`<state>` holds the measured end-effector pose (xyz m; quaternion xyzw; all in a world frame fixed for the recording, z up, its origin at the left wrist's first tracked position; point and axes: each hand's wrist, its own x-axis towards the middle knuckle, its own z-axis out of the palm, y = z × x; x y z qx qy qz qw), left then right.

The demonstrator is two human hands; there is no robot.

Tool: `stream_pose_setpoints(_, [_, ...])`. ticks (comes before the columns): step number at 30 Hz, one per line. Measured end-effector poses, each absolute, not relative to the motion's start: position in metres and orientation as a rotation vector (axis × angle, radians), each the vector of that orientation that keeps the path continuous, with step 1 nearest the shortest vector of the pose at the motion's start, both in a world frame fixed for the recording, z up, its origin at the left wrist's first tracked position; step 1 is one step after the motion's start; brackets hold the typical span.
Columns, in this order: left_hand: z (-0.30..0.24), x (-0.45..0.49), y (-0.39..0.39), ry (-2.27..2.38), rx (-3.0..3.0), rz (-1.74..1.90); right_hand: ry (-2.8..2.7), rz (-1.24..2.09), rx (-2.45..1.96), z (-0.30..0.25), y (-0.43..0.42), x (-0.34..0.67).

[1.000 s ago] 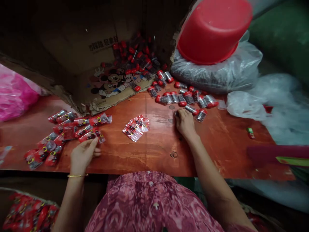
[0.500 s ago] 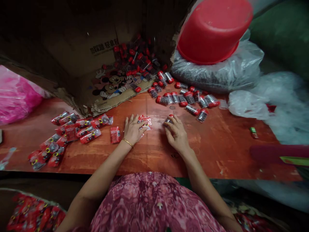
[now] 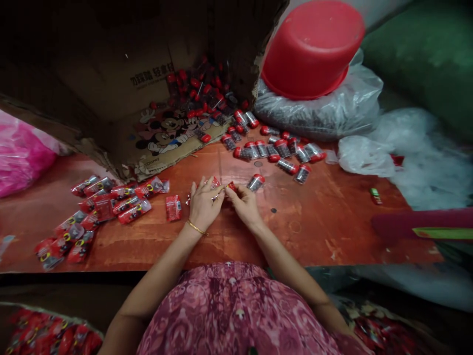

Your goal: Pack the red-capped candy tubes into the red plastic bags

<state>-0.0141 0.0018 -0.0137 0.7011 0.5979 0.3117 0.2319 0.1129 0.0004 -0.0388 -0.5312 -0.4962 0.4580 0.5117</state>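
Note:
My left hand (image 3: 205,204), with a gold bangle at the wrist, lies over a red-printed clear packet (image 3: 213,183). Its thumb and forefinger are closed at the packet's right edge, against the fingertips of my right hand (image 3: 244,204). Those right fingertips pinch a red bit of the packet; the hands partly cover it. Just beyond my right hand a small clear jar with a red cap (image 3: 255,182) lies on its side, apart from the fingers. Left of my left hand is a flat red packet (image 3: 173,207). Filled red packets (image 3: 99,207) are heaped farther left.
A large open carton (image 3: 148,165) stands at the back, with red-capped jars (image 3: 210,93) spilling onto the red-brown table (image 3: 295,241). Back right, a red tub (image 3: 314,49) sits on a clear plastic sack (image 3: 321,111). A dark magenta bar (image 3: 402,223) juts in from the right.
My right hand has let go of the red-capped jar and moved left to pinch the packet beside my left hand. The whole view has shifted slightly.

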Motion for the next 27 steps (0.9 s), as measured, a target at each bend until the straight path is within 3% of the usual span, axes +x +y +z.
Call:
stream_pose_setpoints(3, [-0.006,-0.013,-0.001,1.630,1.626,0.982,-1.168,1.083,-1.238,-0.033,0.000,0.113])
stream_pose_setpoints(10, [0.001,-0.004,-0.002,1.175,0.794,0.886,-1.386,0.913,-1.254,-0.031,-0.014,0.120])
stream_pose_setpoints(18, [0.001,0.001,-0.004,1.166,0.513,0.907,-1.540,0.874,-1.389,-0.032,-0.012,0.130])
stream_pose_setpoints(25, [0.004,0.001,0.001,1.170,0.443,1.015,-1.503,0.432,-2.439,-0.006,0.006,0.155])
stream_pose_setpoints(27, [0.004,0.001,0.002,1.135,0.403,1.017,-1.512,0.364,-2.556,-0.008,0.010,0.160])
